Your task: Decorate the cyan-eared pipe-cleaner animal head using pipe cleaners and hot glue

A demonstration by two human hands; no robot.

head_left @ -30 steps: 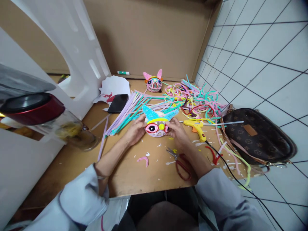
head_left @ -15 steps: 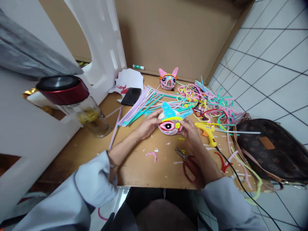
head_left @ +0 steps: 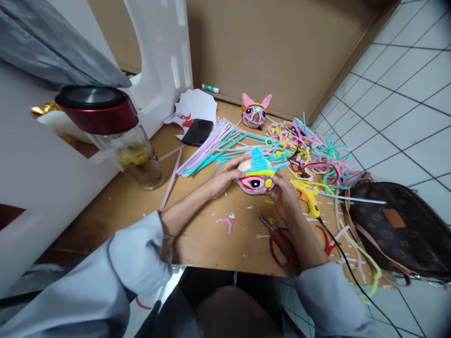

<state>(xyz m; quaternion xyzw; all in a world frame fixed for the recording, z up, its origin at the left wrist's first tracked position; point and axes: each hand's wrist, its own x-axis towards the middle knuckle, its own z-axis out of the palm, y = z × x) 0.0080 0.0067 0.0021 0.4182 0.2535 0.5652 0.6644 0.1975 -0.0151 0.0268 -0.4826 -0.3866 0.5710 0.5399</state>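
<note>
Between my two hands is a pipe-cleaner animal head (head_left: pixel 252 182) with blue ears, a yellow band and a pink-rimmed eye. My left hand (head_left: pixel 225 176) grips its left side, fingers behind and thumb in front. On its right side my right hand (head_left: pixel 284 191) is closed around the edge, close to the yellow round piece. Just right of that hand lies a yellow glue gun (head_left: pixel 310 197) with a clear stick in it. Red-handled scissors (head_left: pixel 279 241) rest below, partly beside my right forearm. A bent pink pipe-cleaner piece (head_left: pixel 227 222) lies in front.
A second, pink-eared head (head_left: pixel 254 112) stands at the back. Pipe cleaners lie in a bundle (head_left: pixel 207 148) and a tangled pile (head_left: pixel 310 145). A phone (head_left: pixel 198 132), a glass bottle (head_left: pixel 137 162) and a marker (head_left: pixel 210 88) are leftward. A brown bag (head_left: pixel 398 225) sits right, near the glue gun's cord (head_left: pixel 347 260).
The camera view has shifted, so most things appear slightly further right. Both hands still hold the blue-eared head, which is turned and tipped a little.
</note>
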